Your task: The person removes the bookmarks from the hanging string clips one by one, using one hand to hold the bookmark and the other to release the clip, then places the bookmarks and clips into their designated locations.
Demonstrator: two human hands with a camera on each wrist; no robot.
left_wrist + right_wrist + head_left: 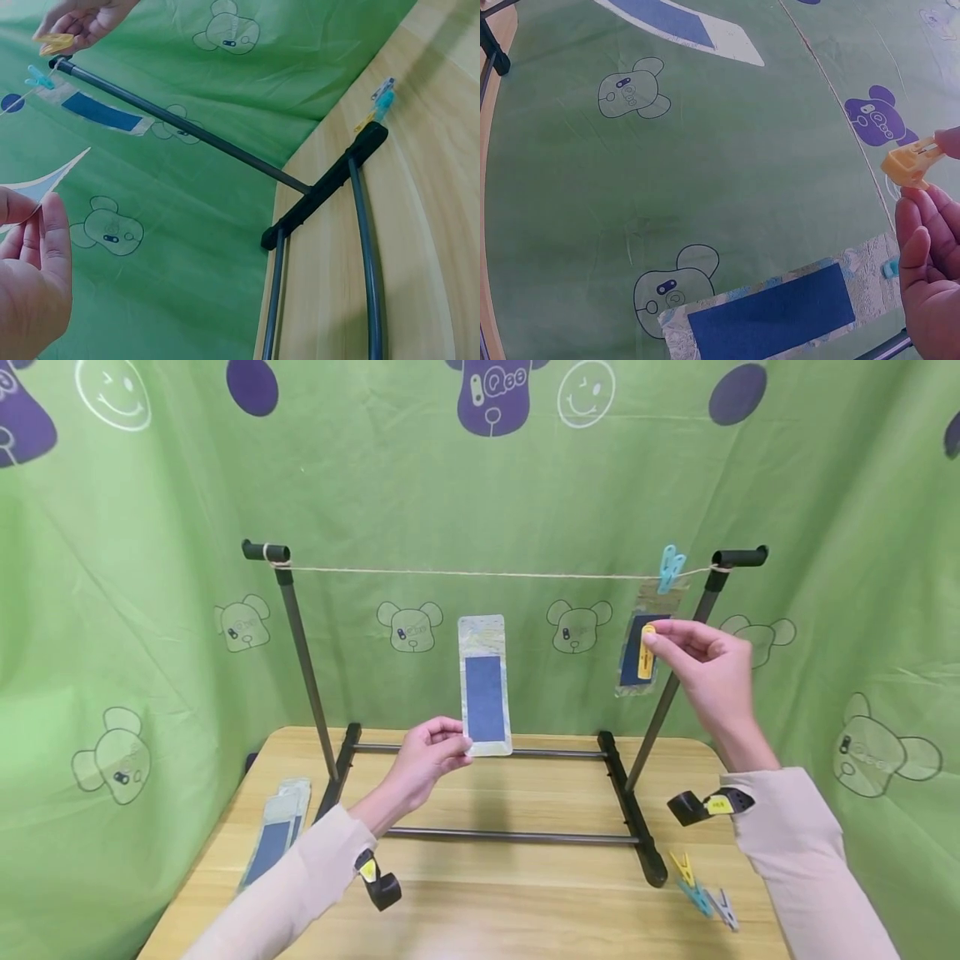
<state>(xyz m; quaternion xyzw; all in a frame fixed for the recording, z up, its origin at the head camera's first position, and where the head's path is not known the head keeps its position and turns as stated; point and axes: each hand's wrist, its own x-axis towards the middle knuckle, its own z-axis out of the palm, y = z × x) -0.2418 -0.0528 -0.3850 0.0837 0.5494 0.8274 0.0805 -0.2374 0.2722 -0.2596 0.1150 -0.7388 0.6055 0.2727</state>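
Observation:
My left hand (438, 752) pinches the bottom corner of a flat pouch (484, 685) with a dark blue panel and holds it upright below the string (480, 573). Its pale edge (45, 180) curves above the left fingers (41, 247). My right hand (705, 664) pinches a yellow clothespin (646, 652) in front of a second pouch (643, 647). A blue clothespin (670, 567) holds that pouch on the string at the rack's right end. The yellow clothespin (909, 161) sits between thumb and fingers, with the hung pouch (772, 311) below it.
A black rack (495, 793) stands on a wooden table (480, 893). More pouches (276, 831) lie at the table's left. Yellow, blue and grey clothespins (701, 889) lie at the right, by the rack's foot. Green printed cloth (150, 610) hangs behind and beside.

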